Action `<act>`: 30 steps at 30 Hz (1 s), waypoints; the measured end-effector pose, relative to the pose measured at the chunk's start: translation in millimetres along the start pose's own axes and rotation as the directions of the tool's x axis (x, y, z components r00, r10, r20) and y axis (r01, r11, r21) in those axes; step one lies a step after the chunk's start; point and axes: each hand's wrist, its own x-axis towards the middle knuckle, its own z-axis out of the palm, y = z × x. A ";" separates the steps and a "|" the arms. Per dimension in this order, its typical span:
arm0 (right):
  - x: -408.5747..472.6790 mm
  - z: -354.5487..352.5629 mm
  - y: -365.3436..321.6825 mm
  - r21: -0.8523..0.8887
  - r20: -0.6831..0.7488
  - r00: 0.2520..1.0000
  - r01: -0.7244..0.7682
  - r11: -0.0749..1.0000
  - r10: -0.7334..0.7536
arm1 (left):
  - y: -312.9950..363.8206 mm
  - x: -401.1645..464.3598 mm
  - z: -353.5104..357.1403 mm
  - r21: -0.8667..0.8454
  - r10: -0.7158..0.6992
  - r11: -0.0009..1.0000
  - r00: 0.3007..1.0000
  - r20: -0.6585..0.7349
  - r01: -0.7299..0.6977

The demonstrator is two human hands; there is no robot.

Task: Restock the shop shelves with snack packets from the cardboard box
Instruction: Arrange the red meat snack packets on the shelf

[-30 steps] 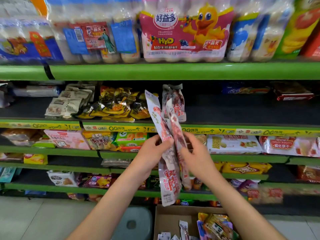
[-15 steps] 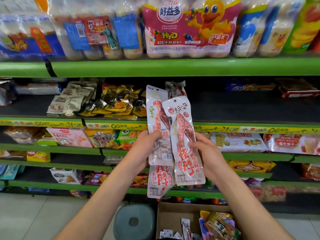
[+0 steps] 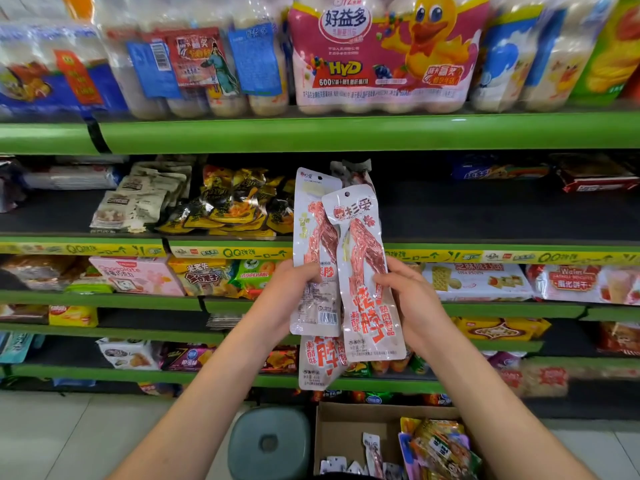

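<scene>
While both hands are up in front of the shelves, they hold a small bunch of long, thin snack packets between them. The left hand [image 3: 294,292] has its thumb curled over the front of the back-facing packet [image 3: 313,271], which shows a bar code near the bottom. The right hand [image 3: 412,299] grips the front packet [image 3: 367,278] by its right edge, with the thumb on the front. This packet is white with red writing and red meat showing through a clear part. A third packet [image 3: 320,365] pokes out below the other two, and I cannot tell which hand holds it. All three stand upright and overlap each other, at the height of the yellow-edged shelf [image 3: 485,255]. Behind their tops, more of the same kind [image 3: 353,171] stand on that shelf, just right of a pile of black and yellow packets [image 3: 228,206]. Down on the floor, the cardboard box [image 3: 349,431] sits open with a few packets inside, including a colourful bag [image 3: 440,448]. A round grey stool [image 3: 270,441] stands just left of the box.
</scene>
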 end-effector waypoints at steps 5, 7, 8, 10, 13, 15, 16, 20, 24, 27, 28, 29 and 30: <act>0.7 1.8 -3.0 0.005 -0.013 1.000 0.000 1.000 0.000 | 2.3 -1.2 -1.2 -0.015 0.021 1.000 0.997 0.079 -0.020; 0.7 3.0 -3.7 0.012 -0.020 1.000 0.000 1.000 0.000 | 1.4 -1.4 -2.4 0.002 0.042 0.999 0.994 0.101 -0.042; 0.7 3.6 -3.8 0.017 -0.022 1.000 0.001 1.000 -0.001 | 0.9 -1.8 -2.7 0.015 0.055 0.998 0.992 0.111 -0.057; 0.5 4.1 -4.2 0.021 -0.022 1.000 0.001 1.000 -0.001 | 1.5 -3.1 -2.8 0.049 0.071 0.996 0.990 0.122 -0.077; 0.2 4.3 -4.6 0.017 -0.020 1.000 0.001 1.000 0.000 | 2.7 -3.8 -3.7 0.057 0.052 0.997 0.991 0.120 -0.060; 0.3 5.3 -4.6 0.014 -0.025 1.000 0.004 1.000 -0.004 | 0.5 -1.9 -6.4 0.052 0.030 0.998 0.994 0.107 -0.036; 0.3 6.1 -4.5 0.013 -0.027 1.000 0.006 1.000 -0.006 | -0.6 -0.8 -7.3 0.052 0.025 0.998 0.996 0.084 -0.030; 1.3 8.5 -4.4 0.023 -0.035 0.999 0.005 1.000 -0.004 | -0.4 1.0 -6.7 0.041 -0.014 0.999 1.000 0.003 0.014; 3.3 8.2 -5.3 0.061 -0.050 0.999 -0.012 0.998 0.015 | 5.7 -2.5 -2.0 0.018 -0.045 0.999 0.999 -0.005 0.045; 5.2 6.8 -4.4 0.071 -0.090 0.996 -0.016 0.997 0.023 | 5.4 -1.5 -0.2 0.006 -0.042 0.999 0.999 -0.019 0.043; 5.5 6.5 -3.9 0.071 -0.103 0.994 -0.018 0.997 0.026 | 5.6 -1.9 0.3 0.012 -0.032 0.999 0.999 -0.019 0.033; 6.0 6.1 -3.6 0.074 -0.114 0.993 -0.020 0.997 0.028 | 5.0 -2.0 0.7 0.019 -0.032 0.999 0.999 -0.017 0.032; 6.5 6.0 -3.5 0.080 -0.124 0.992 -0.021 0.997 0.031 | 4.7 -1.4 0.8 0.032 -0.029 0.999 0.999 -0.017 0.030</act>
